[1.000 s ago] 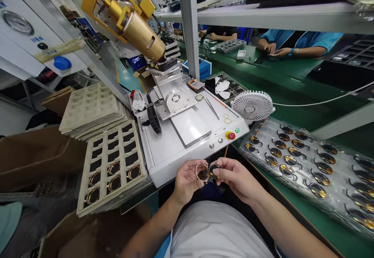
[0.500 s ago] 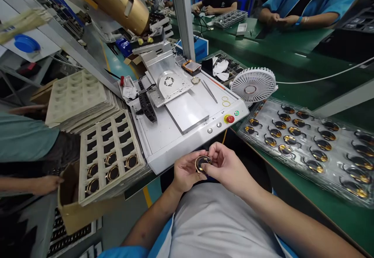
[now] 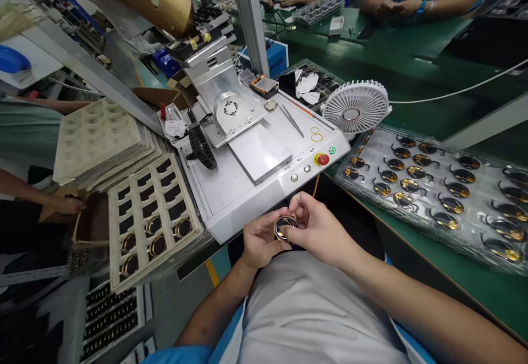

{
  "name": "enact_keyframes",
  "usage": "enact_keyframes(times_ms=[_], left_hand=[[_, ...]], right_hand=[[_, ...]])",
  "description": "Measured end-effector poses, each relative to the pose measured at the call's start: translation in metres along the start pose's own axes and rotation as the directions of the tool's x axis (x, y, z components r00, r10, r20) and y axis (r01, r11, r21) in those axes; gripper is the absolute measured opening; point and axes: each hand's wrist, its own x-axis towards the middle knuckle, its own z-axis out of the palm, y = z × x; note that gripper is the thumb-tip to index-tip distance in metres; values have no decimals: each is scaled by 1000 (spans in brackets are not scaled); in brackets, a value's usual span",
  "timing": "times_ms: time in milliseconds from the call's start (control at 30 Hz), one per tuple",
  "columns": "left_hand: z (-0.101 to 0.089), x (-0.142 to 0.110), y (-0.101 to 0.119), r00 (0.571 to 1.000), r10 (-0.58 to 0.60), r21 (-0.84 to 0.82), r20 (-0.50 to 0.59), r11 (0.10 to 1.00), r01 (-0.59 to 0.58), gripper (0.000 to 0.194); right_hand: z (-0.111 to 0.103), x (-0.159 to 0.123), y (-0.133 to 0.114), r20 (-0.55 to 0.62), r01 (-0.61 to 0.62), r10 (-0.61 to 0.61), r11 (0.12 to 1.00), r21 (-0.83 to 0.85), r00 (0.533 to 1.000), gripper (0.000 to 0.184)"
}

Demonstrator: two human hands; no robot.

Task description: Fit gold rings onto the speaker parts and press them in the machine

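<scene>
A round watch case [image 3: 281, 229] with a shiny gold-toned rim and a dark middle is held low in front of my lap. My left hand [image 3: 260, 238] grips it around its left side and lower edge. On the right side, my right hand [image 3: 315, 226] pinches it, the thumb lying over its face and the fingertips at the upper rim. Those fingers hide part of the case. Just beyond both hands is the front edge of a white machine base [image 3: 247, 204].
A tray [image 3: 163, 257] of gold-rimmed cases lies left, beside stacked empty-welled trays [image 3: 97, 138]. Right are a clear tray [image 3: 429, 210] of round dark parts with tails and a white fan [image 3: 355, 108]. The machine carries a metal fixture [image 3: 231, 108], tweezers [image 3: 292, 120] and a red button [image 3: 323, 159].
The watch case has tilted in my hands, and my right thumb has shifted over its face. My view has shifted slightly. At the left, a co-worker's arm and the cardboard box have moved.
</scene>
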Motion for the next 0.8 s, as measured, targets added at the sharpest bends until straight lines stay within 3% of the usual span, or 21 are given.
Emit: enact_keyframes(times_ms=[167, 333, 500, 600, 700, 800], left_hand=[[-2, -2, -2, 998, -13, -7, -55, 1000, 13, 56], [-6, -7, -7, 998, -4, 142, -59, 990, 12, 57], [-8, -14, -12, 999, 32, 215, -29, 976, -25, 54], [-9, -13, -13, 991, 22, 226, -134, 974, 9, 50], [-8, -5, -8, 964, -22, 162, -265, 985, 67, 46], [-6, 5, 2, 947, -105, 76, -304, 988, 134, 42]], right_hand=[[-4, 3, 2, 68, -55, 45, 985, 161, 997, 43], [-18, 5, 18, 132, -193, 185, 980, 51, 974, 52], [-17, 6, 41, 161, -184, 163, 975, 125, 973, 59], [-12, 15, 44, 118, -137, 126, 987, 90, 985, 59], [-18, 38, 32, 116, -90, 97, 994, -66, 988, 57], [-36, 74, 9, -89, -21, 11, 993, -114, 996, 52]])
